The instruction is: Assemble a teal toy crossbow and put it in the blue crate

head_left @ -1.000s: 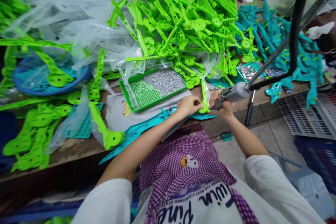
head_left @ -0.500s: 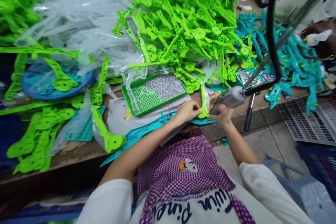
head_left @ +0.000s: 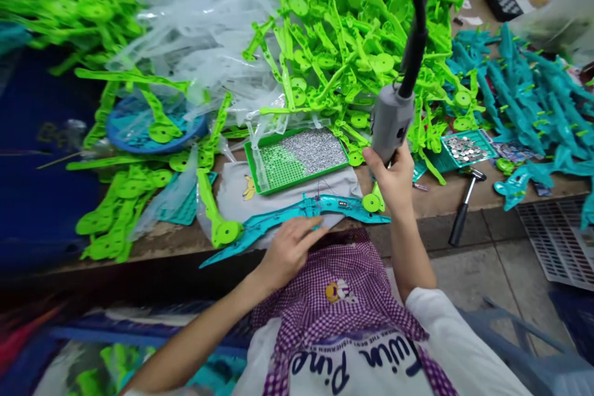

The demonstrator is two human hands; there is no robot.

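My right hand (head_left: 394, 182) is wrapped round a grey electric screwdriver (head_left: 388, 120), held upright with its black cord running up; its tip is hidden. In front of me, along the table's near edge, lies a long teal plastic shell (head_left: 273, 216) with thin wires and small parts inside. My left hand (head_left: 292, 244), fingers stretched out and seemingly empty, is at the shell's near side; I cannot tell whether it touches. A lime-green part with a round disc (head_left: 371, 202) sits at the shell's right end, below my right hand.
Behind the shell, a green tray (head_left: 297, 164) of small metal screws rests on a grey cloth (head_left: 234, 189). Lime-green parts (head_left: 325, 43) are heaped behind. To the right are a hammer (head_left: 464, 207), a teal tray of round metal pieces (head_left: 468, 148) and teal shells (head_left: 520, 93); a blue basin (head_left: 153, 143) stands left.
My left hand has left the lime-green disc and moved left and nearer to me, its fingers straightening. The screwdriver has swung from slanted to upright in my right hand. The view has turned left.
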